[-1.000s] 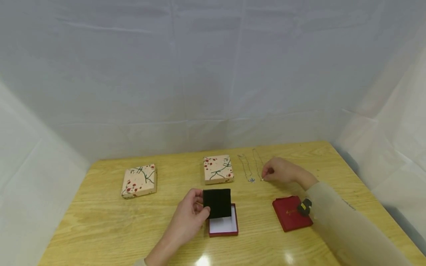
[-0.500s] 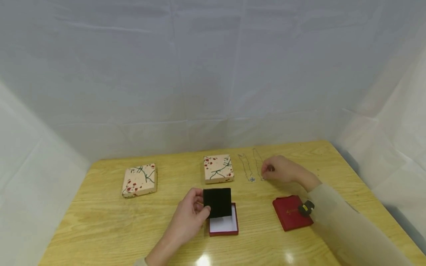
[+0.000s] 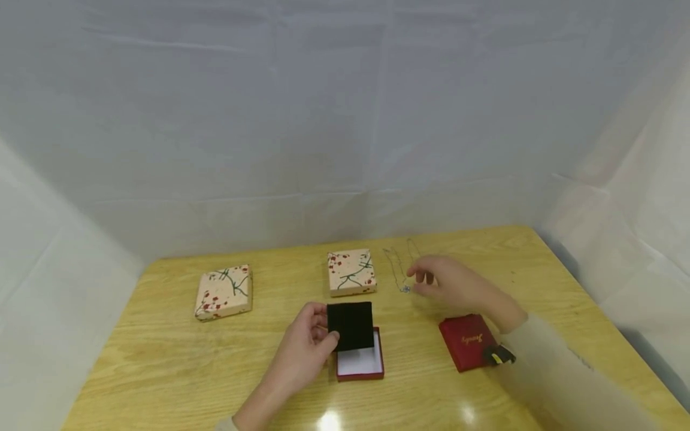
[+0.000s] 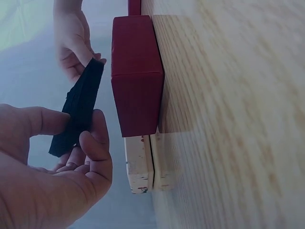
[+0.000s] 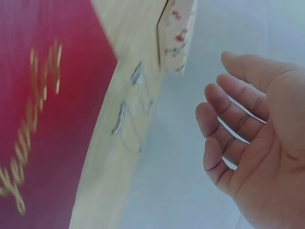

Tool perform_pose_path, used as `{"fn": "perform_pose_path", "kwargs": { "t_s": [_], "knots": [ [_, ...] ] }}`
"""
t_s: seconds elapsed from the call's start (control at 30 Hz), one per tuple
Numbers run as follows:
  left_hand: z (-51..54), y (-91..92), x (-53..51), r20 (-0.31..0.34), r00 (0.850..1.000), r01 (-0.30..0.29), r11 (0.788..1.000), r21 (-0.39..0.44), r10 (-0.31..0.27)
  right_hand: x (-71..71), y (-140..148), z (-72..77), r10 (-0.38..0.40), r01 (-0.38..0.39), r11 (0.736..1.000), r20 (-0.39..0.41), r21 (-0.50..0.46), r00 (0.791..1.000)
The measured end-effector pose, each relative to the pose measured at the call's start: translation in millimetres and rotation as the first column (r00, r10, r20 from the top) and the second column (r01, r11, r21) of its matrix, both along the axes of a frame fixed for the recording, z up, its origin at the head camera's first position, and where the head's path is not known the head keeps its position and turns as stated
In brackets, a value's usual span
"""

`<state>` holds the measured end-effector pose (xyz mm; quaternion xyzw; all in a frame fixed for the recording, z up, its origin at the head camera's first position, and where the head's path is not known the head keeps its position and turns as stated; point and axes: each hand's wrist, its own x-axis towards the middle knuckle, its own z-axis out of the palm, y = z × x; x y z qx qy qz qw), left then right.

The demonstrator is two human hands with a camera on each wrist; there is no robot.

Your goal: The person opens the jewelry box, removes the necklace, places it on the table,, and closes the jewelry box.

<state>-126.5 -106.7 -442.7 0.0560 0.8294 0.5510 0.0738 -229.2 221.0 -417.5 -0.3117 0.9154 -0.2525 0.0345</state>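
Between thumb and fingers my left hand (image 3: 302, 350) holds a square black jewelry box pad (image 3: 350, 325) tilted up over a red box base (image 3: 360, 377), whose white inside partly shows. My right hand (image 3: 444, 284) hovers over the table beside two fine silver necklaces. In the right wrist view its fingers are loosely bent with nothing in them. One silver necklace (image 5: 119, 118) lies nearer that camera; the other necklace (image 5: 137, 75) lies farther off. From the head view, the hand covers the right necklace's pendant, while the left one's flower-like pendant (image 3: 405, 289) shows.
A red lid (image 3: 465, 344) with gold lettering lies right of the base, under the right wrist. Two cream floral boxes stand farther back, one box (image 3: 223, 293) at the left and another box (image 3: 351, 273) behind the pad. A pale cloth (image 3: 323, 120) hangs behind the wooden table.
My right hand has come away from the right necklace's pendant and moved slightly left, its fingers loosening. The necklaces stay on the table. The left hand keeps the pad in place.
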Motion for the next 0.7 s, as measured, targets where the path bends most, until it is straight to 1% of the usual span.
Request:
{"fn": "perform_pose_path", "kwargs": {
  "t_s": [0.13, 0.37, 0.53, 0.7],
  "knots": [
    [-0.1, -0.2, -1.1, 0.0, 1.0, 0.003, 1.0, 0.025, -0.003, 11.8, -10, -0.6, 0.021, -0.022, 0.999, -0.026, -0.034, 0.999],
    [1.1, 1.5, -2.4, -0.014, 1.0, 0.0, 0.998, 0.056, 0.001, 34.6, -28, -3.3, 0.053, -0.056, 0.996, -0.041, -0.072, 0.998],
    [2.1, 2.3, -3.6, -0.006, 1.0, 0.0, 0.996, 0.087, 0.001, 49.0, -41, -5.7, 0.068, -0.071, 0.996, -0.063, -0.062, 0.996],
    [2.3, 2.9, -4.7, 0.002, 1.0, 0.0, 0.994, 0.11, -0.001, 57.5, -53, -10.6, 0.077, -0.082, 0.996, -0.131, -0.034, 0.988]
  ]
}}
